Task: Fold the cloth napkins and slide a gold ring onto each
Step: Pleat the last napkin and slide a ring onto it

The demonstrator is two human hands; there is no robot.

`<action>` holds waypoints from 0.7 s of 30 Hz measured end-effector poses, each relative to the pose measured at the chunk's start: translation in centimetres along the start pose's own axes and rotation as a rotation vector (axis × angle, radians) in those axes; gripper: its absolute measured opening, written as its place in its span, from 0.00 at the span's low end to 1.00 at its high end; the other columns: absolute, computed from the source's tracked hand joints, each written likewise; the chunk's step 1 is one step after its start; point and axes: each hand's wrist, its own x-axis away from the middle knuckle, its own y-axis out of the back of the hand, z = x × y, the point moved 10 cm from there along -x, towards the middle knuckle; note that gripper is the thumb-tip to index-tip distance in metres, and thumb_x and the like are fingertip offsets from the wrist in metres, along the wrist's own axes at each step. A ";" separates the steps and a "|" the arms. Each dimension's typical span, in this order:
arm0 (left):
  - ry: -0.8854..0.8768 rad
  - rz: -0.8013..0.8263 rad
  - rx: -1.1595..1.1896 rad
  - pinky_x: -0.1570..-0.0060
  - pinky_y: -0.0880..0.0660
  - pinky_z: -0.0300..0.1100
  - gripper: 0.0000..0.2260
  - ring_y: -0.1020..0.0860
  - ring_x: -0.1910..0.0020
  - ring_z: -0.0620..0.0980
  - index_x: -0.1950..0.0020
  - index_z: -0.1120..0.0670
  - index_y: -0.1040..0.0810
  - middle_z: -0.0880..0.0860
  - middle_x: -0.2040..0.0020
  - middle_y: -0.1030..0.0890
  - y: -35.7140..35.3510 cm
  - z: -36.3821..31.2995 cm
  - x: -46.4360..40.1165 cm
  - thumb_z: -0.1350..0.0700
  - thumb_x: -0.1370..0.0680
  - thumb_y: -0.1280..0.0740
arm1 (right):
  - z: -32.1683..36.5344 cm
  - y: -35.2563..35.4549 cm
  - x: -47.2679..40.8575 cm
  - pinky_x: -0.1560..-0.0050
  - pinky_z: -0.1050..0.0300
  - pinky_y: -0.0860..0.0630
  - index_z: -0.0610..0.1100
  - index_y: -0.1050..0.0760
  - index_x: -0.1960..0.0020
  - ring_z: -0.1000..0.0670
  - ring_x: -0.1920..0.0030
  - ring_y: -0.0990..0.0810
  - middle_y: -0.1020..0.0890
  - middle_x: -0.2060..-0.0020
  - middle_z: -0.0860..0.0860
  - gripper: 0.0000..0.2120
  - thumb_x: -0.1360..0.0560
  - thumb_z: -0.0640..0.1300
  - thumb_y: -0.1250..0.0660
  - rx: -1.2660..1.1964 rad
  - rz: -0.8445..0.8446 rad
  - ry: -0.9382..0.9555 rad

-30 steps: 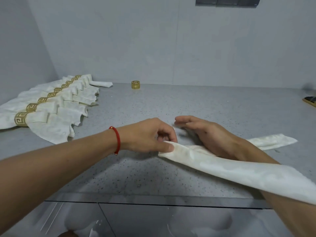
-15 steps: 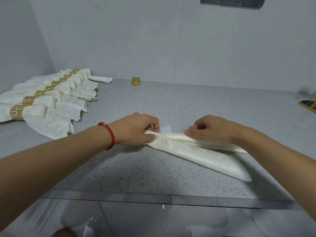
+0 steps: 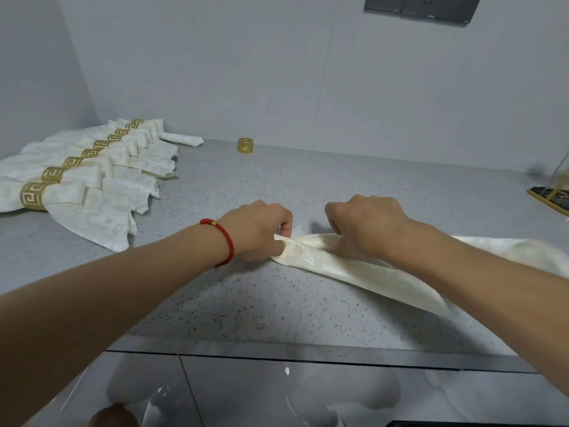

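A cream cloth napkin (image 3: 369, 272), folded into a long narrow strip, lies on the grey speckled counter (image 3: 246, 303) and runs from the middle toward the right. My left hand (image 3: 261, 229), with a red cord on its wrist, pinches the strip's left end. My right hand (image 3: 366, 226) grips the strip just to the right of that end, fingers curled down into the cloth. A loose gold ring (image 3: 245, 145) stands at the back of the counter, apart from both hands.
Several folded napkins with gold rings (image 3: 86, 180) lie in a row at the back left, with one plain folded napkin (image 3: 180, 138) behind them. A dark, gold-edged object (image 3: 551, 195) sits at the right edge. A wall socket (image 3: 421, 7) is above.
The napkin's far end came down off my right forearm and the strip now lies doubled on the counter. My right hand went from flat on the cloth to gripping it near my left hand.
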 end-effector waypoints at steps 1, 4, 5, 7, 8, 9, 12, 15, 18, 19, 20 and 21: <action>-0.003 0.003 -0.011 0.55 0.25 0.45 0.07 0.23 0.53 0.51 0.58 0.42 0.28 0.47 0.52 0.24 0.0 0.0 0.0 0.52 0.24 0.33 | -0.2 -0.1 0.0 0.66 0.57 0.33 0.49 0.25 0.50 0.50 0.63 0.24 0.22 0.59 0.52 0.05 0.22 0.49 0.34 -0.072 0.039 0.010; -0.005 0.005 -0.001 0.56 0.26 0.44 0.06 0.23 0.53 0.50 0.56 0.42 0.27 0.47 0.53 0.24 -0.2 0.0 0.0 0.53 0.24 0.33 | -1.1 -0.3 0.3 0.59 0.57 0.22 0.53 0.16 0.52 0.50 0.58 0.17 0.17 0.58 0.55 0.05 0.22 0.48 0.32 -0.394 0.267 0.038; -0.004 0.005 0.004 0.56 0.26 0.44 0.06 0.23 0.53 0.50 0.56 0.42 0.27 0.47 0.53 0.24 -0.2 0.0 -0.1 0.53 0.24 0.33 | -1.3 -0.4 0.6 0.56 0.56 0.19 0.52 0.14 0.50 0.49 0.57 0.14 0.15 0.56 0.54 0.09 0.20 0.46 0.34 -0.523 0.366 0.053; -0.011 0.017 -0.003 0.59 0.28 0.42 0.05 0.23 0.54 0.50 0.55 0.43 0.27 0.46 0.54 0.24 -0.2 -0.1 -0.1 0.54 0.24 0.33 | -1.4 -0.3 1.1 0.47 0.53 0.16 0.46 0.14 0.45 0.48 0.53 0.12 0.12 0.51 0.50 0.14 0.19 0.38 0.38 -0.709 0.518 0.119; -0.018 0.028 -0.015 0.60 0.29 0.41 0.05 0.23 0.54 0.50 0.54 0.44 0.26 0.46 0.55 0.25 -0.2 -0.2 -0.2 0.54 0.24 0.33 | -1.5 0.0 1.2 0.44 0.54 0.17 0.46 0.14 0.43 0.49 0.51 0.12 0.12 0.49 0.49 0.15 0.19 0.35 0.37 -0.732 0.534 0.167; -0.025 0.041 -0.025 0.61 0.30 0.40 0.05 0.24 0.54 0.49 0.54 0.44 0.26 0.46 0.55 0.25 -0.2 -0.3 -0.2 0.54 0.24 0.34 | -1.4 0.1 1.3 0.44 0.55 0.17 0.47 0.15 0.42 0.50 0.50 0.13 0.13 0.49 0.49 0.15 0.21 0.34 0.35 -0.732 0.531 0.214; -0.033 0.067 -0.008 0.61 0.30 0.40 0.04 0.23 0.55 0.48 0.52 0.46 0.24 0.46 0.55 0.23 0.1 -0.4 -0.2 0.55 0.24 0.33 | -1.3 -0.8 0.7 0.54 0.56 0.20 0.47 0.14 0.46 0.50 0.55 0.14 0.12 0.57 0.49 0.07 0.22 0.41 0.28 -0.741 0.473 0.265; -0.025 0.096 0.043 0.61 0.28 0.39 0.03 0.22 0.59 0.46 0.52 0.48 0.20 0.46 0.59 0.19 0.6 -0.4 -0.2 0.55 0.25 0.31 | -0.8 -1.7 -0.4 0.58 0.58 0.24 0.48 0.14 0.53 0.54 0.63 0.19 0.16 0.66 0.53 0.07 0.23 0.51 0.25 -0.731 0.401 0.266; -0.017 0.152 0.051 0.58 0.20 0.44 0.02 0.18 0.62 0.47 0.52 0.48 0.19 0.47 0.60 0.16 0.8 -0.4 -0.5 0.54 0.24 0.29 | -0.2 -2.2 -1.5 0.57 0.58 0.27 0.50 0.18 0.60 0.56 0.65 0.25 0.21 0.66 0.55 0.13 0.25 0.58 0.26 -0.681 0.317 0.278; -0.012 0.182 0.064 0.57 0.19 0.46 0.02 0.17 0.64 0.48 0.53 0.49 0.19 0.48 0.61 0.15 0.6 -0.4 -0.6 0.54 0.24 0.29 | -0.2 -2.4 -1.8 0.57 0.58 0.28 0.50 0.20 0.62 0.57 0.66 0.26 0.21 0.66 0.57 0.15 0.25 0.59 0.27 -0.671 0.289 0.268; -0.006 0.211 0.080 0.57 0.18 0.46 0.01 0.17 0.66 0.49 0.52 0.49 0.19 0.48 0.61 0.15 0.6 -0.4 -0.7 0.54 0.24 0.29 | -0.2 -2.5 -2.1 0.57 0.59 0.29 0.51 0.22 0.65 0.58 0.66 0.26 0.22 0.67 0.58 0.16 0.25 0.60 0.28 -0.673 0.264 0.254; 0.000 0.235 0.104 0.57 0.18 0.46 0.02 0.18 0.67 0.48 0.52 0.50 0.19 0.49 0.61 0.15 0.5 -0.4 -0.7 0.54 0.23 0.28 | -0.3 -2.8 -2.2 0.57 0.59 0.30 0.51 0.23 0.66 0.58 0.66 0.26 0.22 0.68 0.59 0.17 0.25 0.60 0.28 -0.679 0.247 0.244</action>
